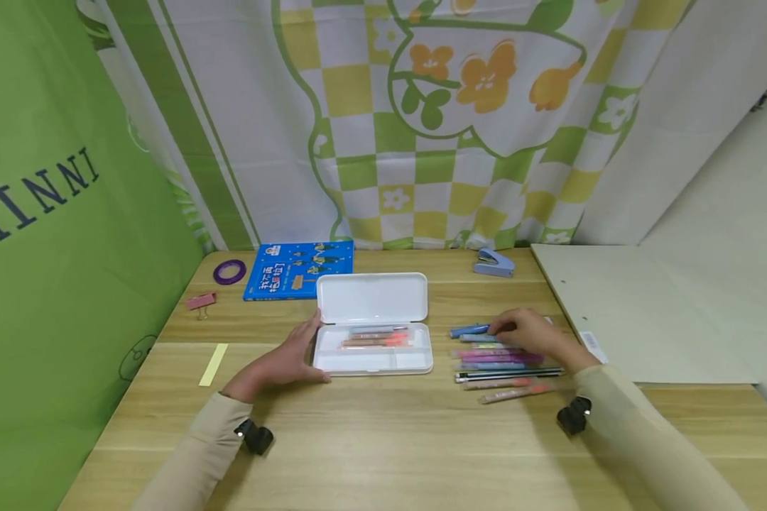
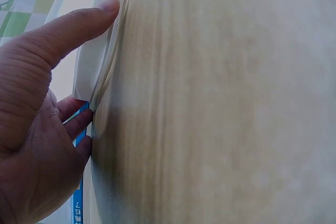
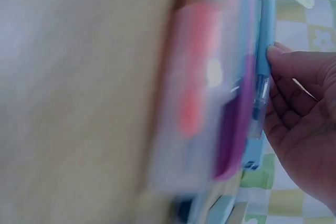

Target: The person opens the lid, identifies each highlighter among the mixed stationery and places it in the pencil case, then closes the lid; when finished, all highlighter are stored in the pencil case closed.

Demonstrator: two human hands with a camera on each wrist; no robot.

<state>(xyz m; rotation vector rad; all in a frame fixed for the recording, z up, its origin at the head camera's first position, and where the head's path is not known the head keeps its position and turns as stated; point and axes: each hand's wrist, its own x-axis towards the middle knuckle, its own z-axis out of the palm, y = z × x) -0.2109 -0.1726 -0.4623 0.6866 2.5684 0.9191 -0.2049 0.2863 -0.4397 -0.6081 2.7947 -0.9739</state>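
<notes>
- Pens (image 1: 501, 360): loose row on the table (image 1: 383, 440), just right of the case, long axes running left-right, stacked near to far. Count about nine, uncertain where the hand covers them: two orange nearest, one black, several purple and pink, blue ones farthest.
- Right hand (image 1: 529, 333): the nearer hand to the row, lying over its far end. Fingertips curl onto a blue pen (image 3: 261, 72), which lies just ahead of them; whether it is actually pinched I cannot tell.
- Left hand (image 1: 285, 360): fingers straight and slightly apart, pressed against the left edge of the case.
- Case (image 1: 373, 355): one, white, lid open and laid back; about four pens inside, axes left-right.
- Farther back: one yellow strip (image 1: 214, 364), one pink clip (image 1: 200, 301), one tape roll (image 1: 229, 271), one blue book (image 1: 299, 269), one stapler (image 1: 493, 263).
</notes>
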